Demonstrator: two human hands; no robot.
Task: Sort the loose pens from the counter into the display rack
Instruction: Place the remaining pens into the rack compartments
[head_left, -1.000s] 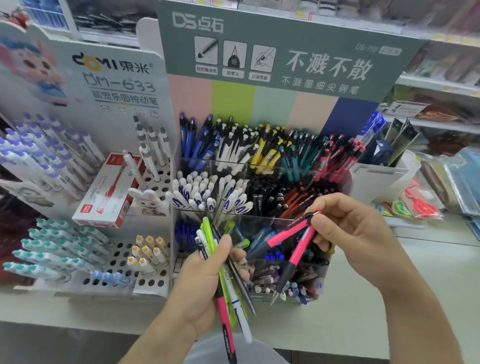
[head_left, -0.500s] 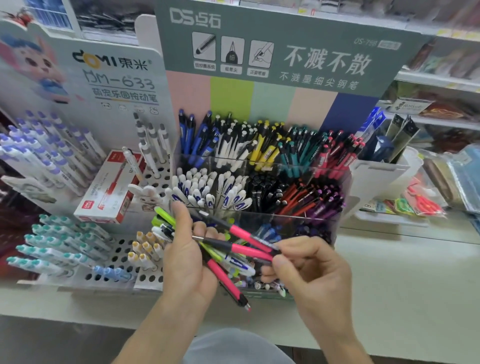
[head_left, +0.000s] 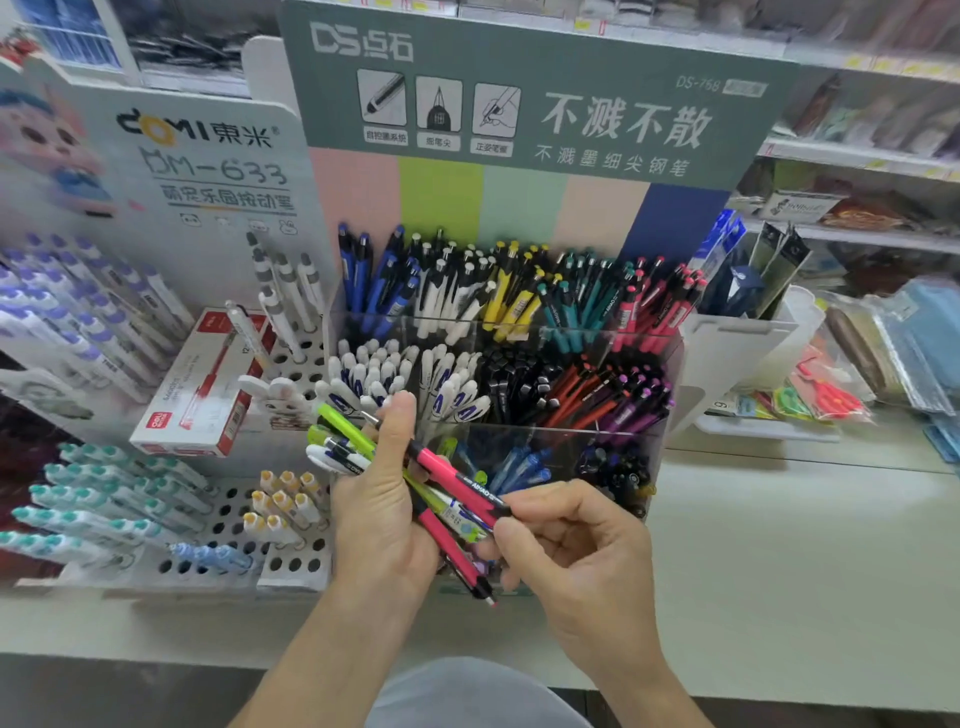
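My left hand (head_left: 382, 512) grips a bundle of loose pens (head_left: 343, 447): lime green, white with blue, and pink ones, lying slantwise across the palm. My right hand (head_left: 566, 545) pinches the black end of a pink pen (head_left: 457, 480) that still lies in the bundle. Both hands hover in front of the clear tiered display rack (head_left: 561, 431), whose compartments hold blue, white, yellow, teal, red, black, orange and purple pens sorted by colour.
A white perforated stand (head_left: 228, 514) with teal, yellow and purple-capped pens is at the left, with a red and white pen box (head_left: 197, 384) leaning on it. A white holder (head_left: 737, 358) and packaged goods sit to the right. The pale counter (head_left: 779, 571) runs underneath.
My right hand came down and left from the rack's front to the bundle and now pinches one pink pen. The left hand tilted the bundle from upright to slantwise.
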